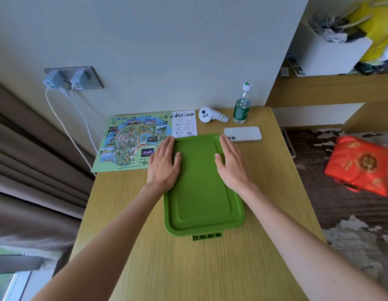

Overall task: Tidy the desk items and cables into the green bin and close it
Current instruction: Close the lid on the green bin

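Two flat palms sit on the green lid [202, 185], pressing its far half. Left hand [163, 165] covers the lid's left rim, right hand [231, 164] the right rim; fingers spread and extended, nothing grasped, both hands open and laid flat. Lid lies directly under both palms, long axis running away from the person, so the hands bracket it across its short width. Near end of the lid extends back toward the wrists, uncovered. Bin body is hidden beneath the lid; only a green latch tab [207, 237] shows at the near edge, well behind both hands and roughly midway between the forearms. Cannot tell if the lid is fully seated. Judgement: closing step under way; next press likely needs the near corners or the tab, and neither hand is clearly nearer.

Left out on the desk [188, 268]: phone [243, 134] just beyond the right fingertips, white controller [211, 115] and water bottle [242, 107] farther past it, map sheet [134, 140] partly under the left fingers. Two white cables [64, 127] hang from wall chargers [64, 80], far left of the left hand.
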Demonstrator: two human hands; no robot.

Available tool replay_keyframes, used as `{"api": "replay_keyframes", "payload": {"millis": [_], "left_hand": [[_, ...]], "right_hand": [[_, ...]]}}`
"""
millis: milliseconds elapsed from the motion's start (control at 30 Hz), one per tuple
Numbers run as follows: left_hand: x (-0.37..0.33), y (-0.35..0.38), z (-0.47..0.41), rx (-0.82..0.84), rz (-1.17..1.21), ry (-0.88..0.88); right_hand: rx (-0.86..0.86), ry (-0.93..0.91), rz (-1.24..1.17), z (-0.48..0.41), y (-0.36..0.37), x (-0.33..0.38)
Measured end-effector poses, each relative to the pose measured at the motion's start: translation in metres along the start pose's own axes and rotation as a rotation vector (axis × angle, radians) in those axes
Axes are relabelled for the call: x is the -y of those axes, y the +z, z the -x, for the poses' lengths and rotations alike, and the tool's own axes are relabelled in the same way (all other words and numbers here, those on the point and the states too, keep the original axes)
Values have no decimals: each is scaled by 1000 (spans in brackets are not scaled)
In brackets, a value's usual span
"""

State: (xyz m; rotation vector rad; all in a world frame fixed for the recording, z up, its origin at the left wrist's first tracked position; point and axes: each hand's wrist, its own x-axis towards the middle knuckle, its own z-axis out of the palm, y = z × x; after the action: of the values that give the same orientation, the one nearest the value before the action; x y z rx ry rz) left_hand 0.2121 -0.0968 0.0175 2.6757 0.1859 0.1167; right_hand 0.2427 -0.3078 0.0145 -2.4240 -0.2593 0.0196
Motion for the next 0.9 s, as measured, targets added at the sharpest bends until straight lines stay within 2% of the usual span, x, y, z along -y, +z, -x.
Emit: {"api": "replay_keyframes", "payload": {"millis": [233, 400, 533, 700, 800, 900], "left_hand": [[-4, -10, -15, 18, -16, 10], [-16, -19, -62, 201, 46, 2], [-21, -21, -84, 313, 104, 43], [-17, -20, -98, 459, 108, 108], [-13, -20, -105, 517, 139, 107], [-10, -20, -107, 530, 130, 140]], "right_hand": [[-25, 47, -85, 9, -6, 7], [-36, 275, -385, 54, -13, 7], [-72, 365, -352, 99, -14, 4], [-158, 579, -345, 144, -8, 9], [-154, 782, -569, 166, -4, 19], [-45, 895, -771, 179, 3, 30]]}}
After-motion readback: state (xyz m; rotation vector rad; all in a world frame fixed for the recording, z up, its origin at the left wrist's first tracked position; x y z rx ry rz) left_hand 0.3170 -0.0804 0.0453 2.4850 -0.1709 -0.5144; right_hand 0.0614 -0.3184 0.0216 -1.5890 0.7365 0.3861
